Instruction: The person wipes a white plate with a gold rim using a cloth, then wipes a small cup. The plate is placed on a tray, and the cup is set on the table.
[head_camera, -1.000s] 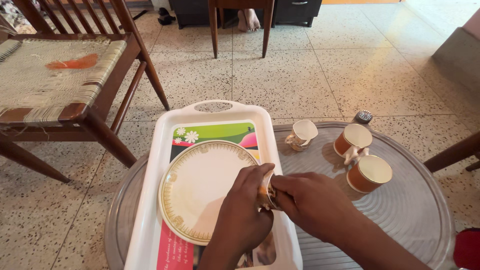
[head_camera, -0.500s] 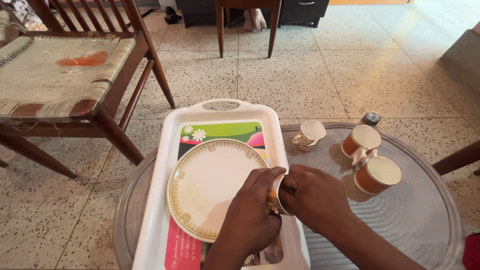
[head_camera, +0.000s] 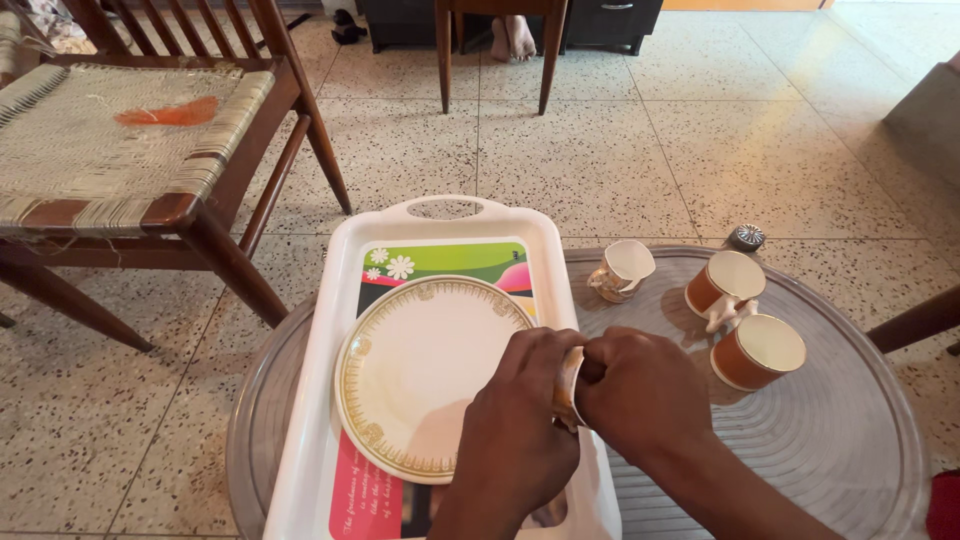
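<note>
change: both hands and the small cup between them have lifted slightly and drifted toward the right rim of the tray since a second ago; the view has also slid a little, so the chair and cups sit slightly differently in frame.
floor: speckled terrazzo tiles (head_camera: 600, 150) all around.
chair: wooden chair (head_camera: 150, 150) with a woven seat, at the left, an orange scrap lying on the seat.
table: round glass table (head_camera: 850, 440) with ringed ridges, carrying the tray and the cups.
tray: white plastic tray (head_camera: 310, 400) with handle cut-outs and a bright floral print, on the left part of the table.
plate: cream plate (head_camera: 420, 370) with a gold patterned border, lying flat in the tray.
left hand: left hand (head_camera: 515, 440) over the near right part of the plate, fingers curled round the left side of the small cup.
right hand: right hand (head_camera: 640, 395) coming in from the right above the tray's edge, fingers clenched on the cup's other side.
small cup: small cup (head_camera: 568, 388), white with a gold rim, tipped on its side and pinched between the two hands; only a sliver shows between the fingertips, above the tray's right rim beside the plate.
brown cups: two brown cups (head_camera: 755, 352) with white insides, lying tilted at the right of the table, just beside each other.
pale cup: pale cup (head_camera: 622, 268) with gold trim, tilted, between the tray and the brown cups.
knob: small dark round knob (head_camera: 747, 237) at the table's far edge.
other person: bare feet (head_camera: 508, 38) under a far table.
</note>
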